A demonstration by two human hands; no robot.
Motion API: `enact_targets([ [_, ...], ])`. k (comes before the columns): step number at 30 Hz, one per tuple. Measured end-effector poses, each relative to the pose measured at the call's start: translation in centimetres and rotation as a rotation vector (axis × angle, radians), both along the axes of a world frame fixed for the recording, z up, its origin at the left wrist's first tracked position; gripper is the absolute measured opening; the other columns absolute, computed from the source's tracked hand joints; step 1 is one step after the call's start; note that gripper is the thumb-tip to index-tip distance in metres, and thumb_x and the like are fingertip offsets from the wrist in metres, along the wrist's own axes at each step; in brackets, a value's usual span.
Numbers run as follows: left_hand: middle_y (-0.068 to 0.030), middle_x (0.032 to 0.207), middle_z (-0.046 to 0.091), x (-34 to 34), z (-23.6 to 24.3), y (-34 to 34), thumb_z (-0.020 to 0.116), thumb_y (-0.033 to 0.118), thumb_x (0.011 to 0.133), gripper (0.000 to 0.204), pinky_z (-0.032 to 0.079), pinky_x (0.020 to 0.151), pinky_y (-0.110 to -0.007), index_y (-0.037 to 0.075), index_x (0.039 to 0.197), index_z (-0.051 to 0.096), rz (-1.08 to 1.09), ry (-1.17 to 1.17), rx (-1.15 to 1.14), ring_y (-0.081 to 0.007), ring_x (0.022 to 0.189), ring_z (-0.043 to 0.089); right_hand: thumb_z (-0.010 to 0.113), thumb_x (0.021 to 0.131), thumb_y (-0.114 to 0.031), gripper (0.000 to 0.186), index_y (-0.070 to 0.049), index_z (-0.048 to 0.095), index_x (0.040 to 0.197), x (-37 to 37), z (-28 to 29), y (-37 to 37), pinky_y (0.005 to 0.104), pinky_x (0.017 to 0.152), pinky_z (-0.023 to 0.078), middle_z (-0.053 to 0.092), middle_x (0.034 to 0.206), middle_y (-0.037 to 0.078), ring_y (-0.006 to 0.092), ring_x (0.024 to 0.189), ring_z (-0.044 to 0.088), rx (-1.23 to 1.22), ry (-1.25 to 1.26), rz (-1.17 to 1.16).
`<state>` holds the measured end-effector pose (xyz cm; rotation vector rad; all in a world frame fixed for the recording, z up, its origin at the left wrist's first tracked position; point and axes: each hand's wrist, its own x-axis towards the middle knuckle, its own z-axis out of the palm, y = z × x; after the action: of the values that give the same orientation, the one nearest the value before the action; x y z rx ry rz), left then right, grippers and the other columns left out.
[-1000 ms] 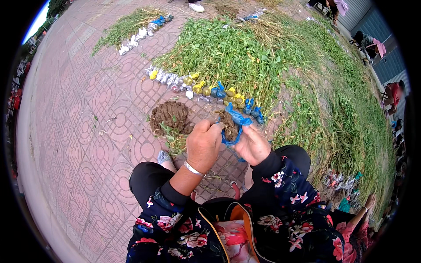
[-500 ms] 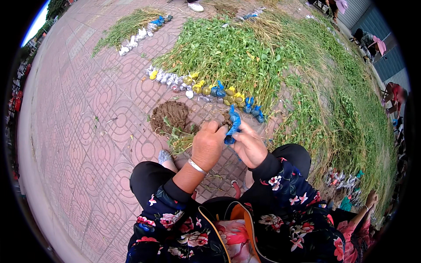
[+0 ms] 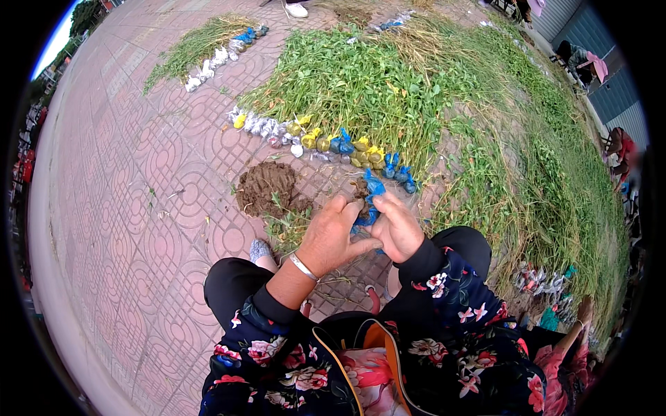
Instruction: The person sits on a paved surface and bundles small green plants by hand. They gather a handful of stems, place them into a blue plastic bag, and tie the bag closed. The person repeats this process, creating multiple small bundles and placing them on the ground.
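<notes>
- Head view, lowest and nearest: an open bag (image 3: 380, 338) with an orange lining, pink patterned cloth (image 3: 364, 371) showing within it, between dark floral sleeves (image 3: 274, 347).
- Just beyond, the person's bent knees in black trousers (image 3: 236, 281), with a patterned shoe (image 3: 261, 249) beside the left one.
- At the lower right, a co-worker's forearm (image 3: 570, 337) in front of small wrapped bundles and greenery.
- The left hand (image 3: 329, 232) (a silver bracelet (image 3: 305, 267) circles its wrist) has its fingers curled beside a brown lump of soil (image 3: 361, 187), its thumb stretched across to the right hand; I cannot tell whether those fingers close on anything.
- The right hand (image 3: 395, 229) holds blue plastic (image 3: 374, 184) in a narrow pinch; the plastic sits between both hands, against the right side of the lump.
- Left of the lump, a heap of wet mud (image 3: 266, 189) rests on the pink paving (image 3: 152, 201).
- Farther off, a slanting row of white, yellow and blue wrapped bundles (image 3: 322, 142) edges a broad spread of leafy green plants (image 3: 361, 90).
- Farthest, a smaller pile of plants (image 3: 201, 45) at upper left, a white shoe (image 3: 296, 10) at the top, and a person's pink hat (image 3: 596, 64) at upper right.
</notes>
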<state>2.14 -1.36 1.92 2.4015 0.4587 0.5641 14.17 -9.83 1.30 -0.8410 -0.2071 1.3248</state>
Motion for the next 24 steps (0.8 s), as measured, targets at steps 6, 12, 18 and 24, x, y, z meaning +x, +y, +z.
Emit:
enact_targets([
  [6,-0.0158,0.089,0.054,0.0,-1.7,-0.4,0.065,0.012,0.067,0.031,0.045,0.07,-0.034,0.0,0.094,0.056,0.135,-0.137,-0.127,-0.0322,0.08,0.055,0.041,0.089,-0.014,0.029,-0.006,0.04,0.117,-0.3,0.3,0.2,0.031,0.076,0.043,0.048,0.104,0.002,0.0123,0.094,0.047,0.063,0.0,-0.014],
  [12,-0.0148,0.084,0.056,0.0,-2.0,-0.3,0.065,0.009,0.07,0.021,0.045,0.065,-0.033,0.001,0.088,0.059,0.177,-0.267,-0.422,-0.0289,0.076,0.056,0.043,0.088,-0.013,0.03,-0.004,0.043,0.117,-0.6,0.5,0.4,0.0281,0.077,0.04,0.049,0.105,0.002,0.0098,0.093,0.045,0.036,-0.112,-0.038],
  [18,-0.0044,0.076,0.056,-0.4,-2.2,0.4,0.066,0.012,0.072,0.02,0.043,0.059,-0.025,0.001,0.087,0.059,0.119,-0.17,-0.846,-0.01,0.068,0.054,0.047,0.086,-0.012,0.033,-0.003,0.045,0.118,-0.1,-0.1,0.2,0.0263,0.079,0.038,0.05,0.101,0.001,0.009,0.09,0.046,0.033,-0.357,-0.055],
  [24,0.0033,0.078,0.055,-0.6,-1.1,0.1,0.061,0.009,0.079,0.013,0.04,0.062,-0.019,0.0,0.088,0.058,0.029,-0.204,-1.068,-0.0024,0.071,0.047,0.047,0.086,-0.012,0.034,-0.002,0.044,0.118,0.1,0.1,0.4,0.0265,0.083,0.037,0.05,0.107,0.003,0.0095,0.094,0.046,0.107,-0.488,0.017],
])
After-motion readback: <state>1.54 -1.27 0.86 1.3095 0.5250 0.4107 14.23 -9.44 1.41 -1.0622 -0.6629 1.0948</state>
